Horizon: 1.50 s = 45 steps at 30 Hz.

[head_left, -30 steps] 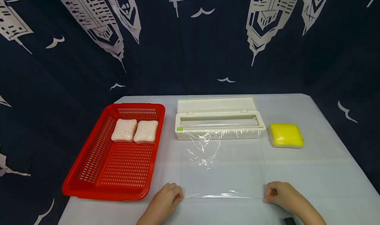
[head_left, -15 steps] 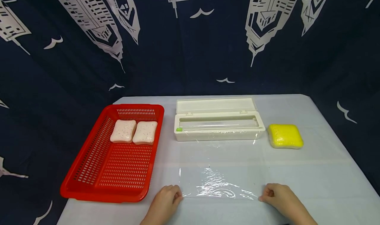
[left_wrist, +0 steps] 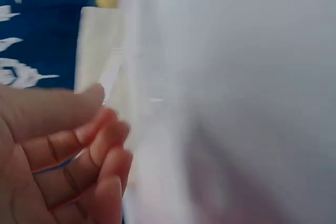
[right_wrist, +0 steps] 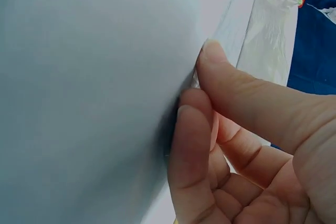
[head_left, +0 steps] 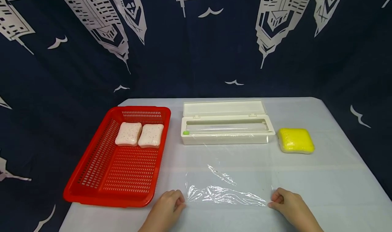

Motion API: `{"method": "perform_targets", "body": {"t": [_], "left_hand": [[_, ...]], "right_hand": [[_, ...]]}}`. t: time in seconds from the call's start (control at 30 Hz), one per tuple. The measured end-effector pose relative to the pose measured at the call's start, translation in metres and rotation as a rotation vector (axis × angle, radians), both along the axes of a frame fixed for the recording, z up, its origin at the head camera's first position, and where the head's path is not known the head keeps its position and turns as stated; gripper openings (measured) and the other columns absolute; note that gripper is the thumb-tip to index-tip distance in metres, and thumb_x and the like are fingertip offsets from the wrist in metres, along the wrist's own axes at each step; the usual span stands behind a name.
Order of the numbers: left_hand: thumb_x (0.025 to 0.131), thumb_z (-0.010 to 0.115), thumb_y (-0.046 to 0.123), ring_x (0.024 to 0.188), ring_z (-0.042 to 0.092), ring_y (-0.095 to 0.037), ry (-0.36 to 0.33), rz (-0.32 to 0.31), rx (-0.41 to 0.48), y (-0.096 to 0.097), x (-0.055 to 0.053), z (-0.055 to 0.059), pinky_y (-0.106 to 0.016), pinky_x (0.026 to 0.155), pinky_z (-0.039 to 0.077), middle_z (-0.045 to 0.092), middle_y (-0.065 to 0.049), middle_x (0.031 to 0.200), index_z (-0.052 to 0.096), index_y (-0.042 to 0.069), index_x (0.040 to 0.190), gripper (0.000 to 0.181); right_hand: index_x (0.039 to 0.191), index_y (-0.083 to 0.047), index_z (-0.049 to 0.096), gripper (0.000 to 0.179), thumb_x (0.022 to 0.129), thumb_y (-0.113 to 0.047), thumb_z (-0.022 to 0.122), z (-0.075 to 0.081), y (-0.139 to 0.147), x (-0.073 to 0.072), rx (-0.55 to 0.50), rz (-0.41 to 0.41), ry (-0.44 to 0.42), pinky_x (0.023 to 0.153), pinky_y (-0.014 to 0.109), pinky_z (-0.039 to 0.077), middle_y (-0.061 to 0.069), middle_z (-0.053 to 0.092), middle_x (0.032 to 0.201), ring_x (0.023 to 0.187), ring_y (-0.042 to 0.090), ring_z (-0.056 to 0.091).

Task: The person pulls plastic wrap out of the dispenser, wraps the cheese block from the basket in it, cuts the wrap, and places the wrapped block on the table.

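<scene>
A sheet of clear plastic wrap (head_left: 226, 194) runs from a cream wrap dispenser (head_left: 228, 138) toward me over the white table. The dispenser's lid stands open, and the roll shows inside. My left hand (head_left: 166, 207) is at the sheet's near left corner, thumb and fingertips together in a pinch; the film between them is hard to see in the left wrist view. My right hand (head_left: 289, 204) pinches the near right corner. In the right wrist view, thumb and index finger (right_wrist: 191, 129) press together with a sliver of film between them.
A red plastic basket (head_left: 162, 157) on the left holds two whitish speckled sponge-like blocks (head_left: 151, 136). Right of the dispenser lies a yellow-topped block (head_left: 295, 141) with a shiny wrapped surface. A dark patterned cloth (head_left: 190, 55) hangs behind the table (head_left: 330, 177).
The right hand has shifted slightly left. The left hand moved in a little, then back left. Creases and glare on the film have moved toward its near edge.
</scene>
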<state>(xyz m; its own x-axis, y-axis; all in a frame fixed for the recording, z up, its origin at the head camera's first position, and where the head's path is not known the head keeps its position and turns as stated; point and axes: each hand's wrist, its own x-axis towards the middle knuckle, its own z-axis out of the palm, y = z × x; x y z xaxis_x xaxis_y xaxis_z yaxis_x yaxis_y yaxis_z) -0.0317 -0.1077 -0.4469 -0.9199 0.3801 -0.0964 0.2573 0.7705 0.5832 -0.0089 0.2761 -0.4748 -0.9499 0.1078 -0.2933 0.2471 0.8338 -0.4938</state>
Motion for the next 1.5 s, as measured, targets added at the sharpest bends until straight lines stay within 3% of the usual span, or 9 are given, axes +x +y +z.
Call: {"method": "perform_targets", "body": {"t": [0.17,0.3,0.43,0.53,0.63,0.73,0.9,1.07,1.5], "left_hand": [[0.088,0.074,0.018,0.074,0.052,0.003,0.102,0.046,0.161,-0.003,0.000,0.041,-0.018,0.065,0.049,0.058,0.016,0.079,0.065,0.020,0.090,0.009],[0.087,0.075,0.015,0.083,0.059,-0.004,0.254,0.215,0.181,-0.017,-0.013,0.080,-0.024,0.070,0.053,0.064,0.011,0.089,0.067,0.018,0.100,0.015],[0.091,0.070,0.019,0.105,0.059,-0.023,0.263,0.334,0.105,-0.042,-0.046,0.116,-0.043,0.088,0.052,0.065,-0.008,0.114,0.061,0.008,0.121,0.033],[0.095,0.065,0.020,0.117,0.051,-0.036,0.251,0.336,0.064,-0.062,-0.080,0.126,-0.054,0.095,0.046,0.057,-0.019,0.127,0.052,0.001,0.131,0.043],[0.093,0.066,0.017,0.123,0.045,-0.042,0.222,0.299,0.043,-0.078,-0.122,0.117,-0.058,0.099,0.042,0.049,-0.026,0.134,0.046,-0.004,0.137,0.052],[0.090,0.070,0.014,0.131,0.039,-0.046,0.134,0.256,0.030,-0.092,-0.161,0.092,-0.061,0.106,0.038,0.041,-0.031,0.143,0.037,-0.006,0.144,0.066],[0.082,0.080,0.020,0.138,0.033,-0.047,-0.037,0.210,-0.047,-0.105,-0.200,0.045,-0.059,0.113,0.031,0.030,-0.034,0.152,0.023,-0.010,0.150,0.094],[0.075,0.086,0.025,0.137,0.032,-0.047,-0.077,0.166,-0.084,-0.105,-0.214,0.019,-0.058,0.116,0.027,0.030,-0.035,0.151,0.021,-0.012,0.149,0.106],[0.078,0.084,0.027,0.139,0.029,-0.045,-0.080,0.265,-0.068,-0.107,-0.212,-0.001,-0.057,0.116,0.027,0.028,-0.029,0.156,0.020,-0.005,0.153,0.104]], "right_hand": [[0.081,-0.010,0.060,0.023,0.076,-0.018,0.082,0.000,0.001,0.000,-0.002,0.002,-0.002,0.060,0.021,0.042,-0.006,0.058,0.071,0.068,0.010,0.050],[0.081,-0.009,0.060,0.024,0.077,-0.018,0.082,-0.001,0.002,-0.001,-0.004,0.000,-0.013,0.060,0.022,0.042,-0.006,0.058,0.071,0.069,0.011,0.051],[0.081,-0.009,0.060,0.024,0.077,-0.018,0.081,-0.001,0.002,-0.001,-0.008,-0.002,-0.023,0.060,0.022,0.042,-0.005,0.058,0.071,0.069,0.012,0.051],[0.081,-0.009,0.060,0.024,0.078,-0.017,0.081,-0.001,0.000,-0.001,-0.017,-0.009,-0.033,0.060,0.022,0.042,-0.005,0.057,0.071,0.069,0.012,0.050],[0.081,-0.008,0.059,0.023,0.078,-0.016,0.081,-0.001,0.000,0.000,-0.024,-0.019,-0.033,0.060,0.022,0.041,-0.004,0.056,0.071,0.069,0.012,0.050],[0.080,-0.009,0.059,0.022,0.078,-0.015,0.081,-0.001,-0.001,0.001,-0.025,-0.024,-0.022,0.060,0.022,0.041,-0.004,0.056,0.070,0.068,0.012,0.050],[0.080,-0.009,0.059,0.022,0.077,-0.013,0.081,-0.001,-0.002,0.002,-0.032,-0.035,-0.014,0.059,0.022,0.041,-0.004,0.056,0.070,0.068,0.012,0.049],[0.081,-0.009,0.060,0.022,0.078,-0.015,0.081,0.000,-0.001,0.003,-0.029,-0.039,-0.014,0.060,0.022,0.041,-0.005,0.057,0.071,0.069,0.012,0.050],[0.082,-0.010,0.060,0.022,0.078,-0.015,0.081,-0.001,0.000,0.004,-0.027,-0.020,0.006,0.060,0.021,0.040,-0.005,0.056,0.071,0.067,0.010,0.048]]}}
